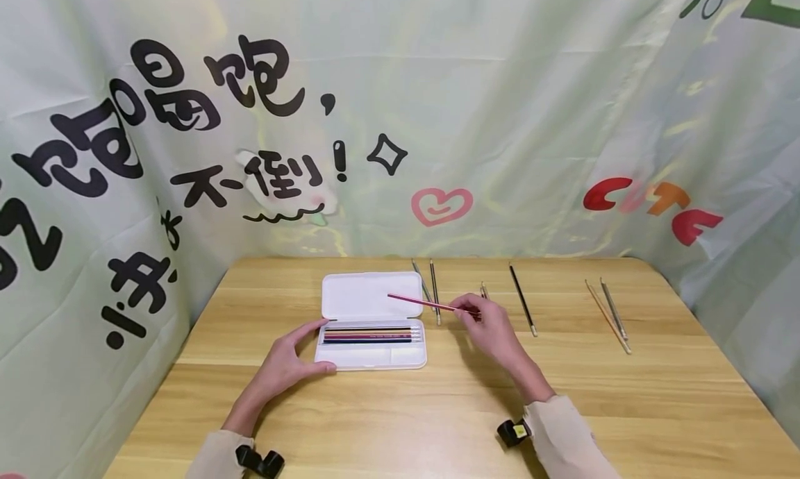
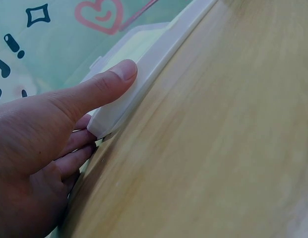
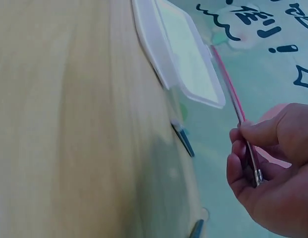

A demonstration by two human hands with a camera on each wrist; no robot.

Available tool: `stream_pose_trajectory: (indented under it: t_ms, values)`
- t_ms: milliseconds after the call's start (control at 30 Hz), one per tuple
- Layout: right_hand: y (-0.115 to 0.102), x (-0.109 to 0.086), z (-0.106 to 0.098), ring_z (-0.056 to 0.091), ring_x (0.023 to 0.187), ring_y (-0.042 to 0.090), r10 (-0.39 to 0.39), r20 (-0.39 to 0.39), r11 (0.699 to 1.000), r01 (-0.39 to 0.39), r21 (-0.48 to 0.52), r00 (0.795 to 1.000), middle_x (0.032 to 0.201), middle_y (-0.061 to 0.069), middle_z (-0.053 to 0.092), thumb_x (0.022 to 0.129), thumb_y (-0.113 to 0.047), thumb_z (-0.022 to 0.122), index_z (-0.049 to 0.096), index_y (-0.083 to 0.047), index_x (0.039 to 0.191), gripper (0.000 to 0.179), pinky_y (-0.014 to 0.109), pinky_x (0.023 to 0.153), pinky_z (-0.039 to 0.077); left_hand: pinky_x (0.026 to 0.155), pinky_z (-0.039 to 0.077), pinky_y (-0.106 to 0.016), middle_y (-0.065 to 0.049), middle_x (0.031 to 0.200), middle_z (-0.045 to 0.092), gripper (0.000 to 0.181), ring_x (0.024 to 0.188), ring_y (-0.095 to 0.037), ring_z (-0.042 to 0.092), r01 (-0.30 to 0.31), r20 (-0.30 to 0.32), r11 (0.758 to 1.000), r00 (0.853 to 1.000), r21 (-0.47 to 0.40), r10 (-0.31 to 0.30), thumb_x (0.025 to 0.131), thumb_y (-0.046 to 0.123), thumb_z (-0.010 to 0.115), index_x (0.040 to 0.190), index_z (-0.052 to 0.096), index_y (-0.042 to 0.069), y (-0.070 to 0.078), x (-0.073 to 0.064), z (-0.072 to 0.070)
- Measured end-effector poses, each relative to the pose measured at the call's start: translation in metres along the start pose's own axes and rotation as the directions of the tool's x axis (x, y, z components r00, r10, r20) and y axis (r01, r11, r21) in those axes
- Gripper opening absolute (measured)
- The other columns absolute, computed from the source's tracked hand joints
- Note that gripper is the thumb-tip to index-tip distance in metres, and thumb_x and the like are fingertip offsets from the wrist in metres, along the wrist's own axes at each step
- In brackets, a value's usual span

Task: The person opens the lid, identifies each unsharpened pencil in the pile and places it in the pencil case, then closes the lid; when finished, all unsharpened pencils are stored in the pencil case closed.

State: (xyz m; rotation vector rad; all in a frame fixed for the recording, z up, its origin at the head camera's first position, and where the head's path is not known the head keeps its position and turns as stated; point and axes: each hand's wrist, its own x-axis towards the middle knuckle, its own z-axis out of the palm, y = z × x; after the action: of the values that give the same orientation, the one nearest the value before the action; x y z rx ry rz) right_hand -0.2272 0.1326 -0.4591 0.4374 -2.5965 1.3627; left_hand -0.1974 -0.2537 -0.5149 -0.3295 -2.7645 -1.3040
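A white pencil case (image 1: 362,357) lies on the table with its lid (image 1: 371,295) folded back. Several pencils (image 1: 367,336) lie side by side in its rear compartment; the front compartment shows bare white. My left hand (image 1: 284,361) holds the case's left end, the thumb (image 2: 125,70) on the front side and fingers at the back left corner. Above the table, right of the case, my right hand (image 1: 490,326) pinches a pink-red pencil (image 1: 415,300) near its ferrule end. In the right wrist view this pencil (image 3: 227,82) slants past the lid.
Two pencils (image 1: 434,291) lie just right of the lid. One black pencil (image 1: 523,298) is farther right, and two more pencils (image 1: 609,316) lie near the table's right side. Behind the right hand, pencil tips (image 1: 484,289) show. A printed curtain (image 1: 519,118) hangs behind the table.
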Motion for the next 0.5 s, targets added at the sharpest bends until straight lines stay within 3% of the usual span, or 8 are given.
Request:
stream_pose_trajectory:
  t_ms: [133, 367, 500]
  values:
    - [-0.004, 0.0, 0.008, 0.056, 0.071, 0.017, 0.004, 0.008, 0.999, -0.005, 0.035, 1.0, 0.087, 0.01, 0.065, 0.089, -0.004, 0.061, 0.065, -0.008, 0.095, 0.009, 0.025, 0.057, 0.049, 0.102, 0.03, -0.055, 0.002, 0.136, 0.047, 0.086, 0.127, -0.026, 0.039, -0.004, 0.001, 1.0, 1.0, -0.004, 0.004, 0.056, 0.052, 0.084, 0.132, 0.051, 0.03, 0.002, 0.002, 0.001]
    - [-0.01, 0.002, 0.029, 0.057, 0.079, 0.011, -0.024, -0.068, 1.0, 0.024, -0.011, 0.997, 0.087, -0.003, 0.063, 0.085, -0.005, 0.067, 0.068, -0.014, 0.091, 0.011, 0.028, 0.069, 0.051, 0.101, 0.031, -0.056, 0.001, 0.136, 0.048, 0.087, 0.126, -0.027, 0.04, -0.013, 0.004, 1.0, 1.0, -0.014, 0.013, 0.055, 0.051, 0.084, 0.132, 0.051, 0.03, 0.002, 0.001, 0.0]
    - [-0.017, 0.002, 0.044, 0.056, 0.082, 0.012, -0.059, -0.094, 0.998, 0.06, 0.005, 0.994, 0.087, -0.002, 0.061, 0.081, -0.001, 0.069, 0.071, -0.012, 0.087, 0.012, 0.029, 0.071, 0.05, 0.101, 0.031, -0.055, 0.001, 0.135, 0.048, 0.086, 0.126, -0.027, 0.04, -0.02, -0.001, 1.0, 1.0, -0.017, 0.02, 0.056, 0.05, 0.084, 0.132, 0.051, 0.029, 0.001, -0.001, 0.0]
